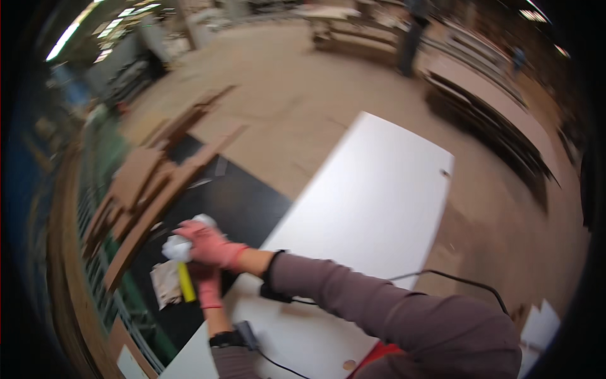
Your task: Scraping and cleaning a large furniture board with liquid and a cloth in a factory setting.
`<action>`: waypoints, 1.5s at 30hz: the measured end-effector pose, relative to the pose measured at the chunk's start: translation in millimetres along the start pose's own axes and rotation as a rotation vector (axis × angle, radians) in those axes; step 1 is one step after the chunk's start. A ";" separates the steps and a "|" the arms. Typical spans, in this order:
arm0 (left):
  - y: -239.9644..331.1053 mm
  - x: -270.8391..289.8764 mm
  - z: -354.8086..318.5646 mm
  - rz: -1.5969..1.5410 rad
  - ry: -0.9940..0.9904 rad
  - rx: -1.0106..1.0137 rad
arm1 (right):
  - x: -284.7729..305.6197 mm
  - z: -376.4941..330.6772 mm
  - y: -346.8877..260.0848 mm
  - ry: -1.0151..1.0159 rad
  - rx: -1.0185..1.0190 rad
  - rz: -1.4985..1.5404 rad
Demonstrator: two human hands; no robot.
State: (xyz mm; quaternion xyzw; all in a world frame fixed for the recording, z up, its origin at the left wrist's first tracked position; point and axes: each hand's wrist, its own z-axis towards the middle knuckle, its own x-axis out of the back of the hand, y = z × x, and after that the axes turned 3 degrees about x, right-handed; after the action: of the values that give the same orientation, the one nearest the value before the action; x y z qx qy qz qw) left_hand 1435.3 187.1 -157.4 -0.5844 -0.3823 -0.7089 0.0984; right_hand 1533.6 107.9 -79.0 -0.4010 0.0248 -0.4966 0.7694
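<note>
In a pink glove, my right hand [211,245] is closed around a crumpled white wad [177,248] that looks like cloth or thin plastic. My left hand [206,283], gloved the same way, lies just below and partly under the right one. Its fingers are hidden. Beside it runs a narrow bright yellow thing [185,282], too blurred to name. A beige cloth [165,284] touches the yellow thing's left side. Both hands are over a black surface [230,192], at the left edge of a long white panel [379,189] that has a small hole near its far right edge.
Brown boards and strips [170,183] lie in a loose pile to the left, along a green metal frame [148,322]. A black cable [467,280] curves from my right arm. Stacked panels [486,104] stand at the far right, near a person [413,38] by a bench [353,31].
</note>
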 end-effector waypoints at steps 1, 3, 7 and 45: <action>-18.0 2.0 -1.0 -0.039 0.275 -0.202 | 0.0 10.9 -6.9 0.025 -0.102 0.155; -28.2 11.7 10.2 -0.226 0.452 -0.223 | 13.9 22.0 -11.2 0.115 -0.307 0.547; -29.4 26.0 -9.0 -0.763 0.412 0.152 | 114.1 -21.8 19.1 0.333 -0.652 1.021; 6.7 142.5 -389.4 -1.342 0.397 0.301 | 285.2 -235.3 38.9 0.025 -0.575 -1.166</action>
State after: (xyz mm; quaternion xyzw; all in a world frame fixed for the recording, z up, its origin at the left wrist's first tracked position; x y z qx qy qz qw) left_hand 1103.5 -29.6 -35.2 -0.0630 -0.7280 -0.6491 -0.2115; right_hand 1604.0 -247.9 -160.5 -0.5330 -0.0561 -0.8108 0.2352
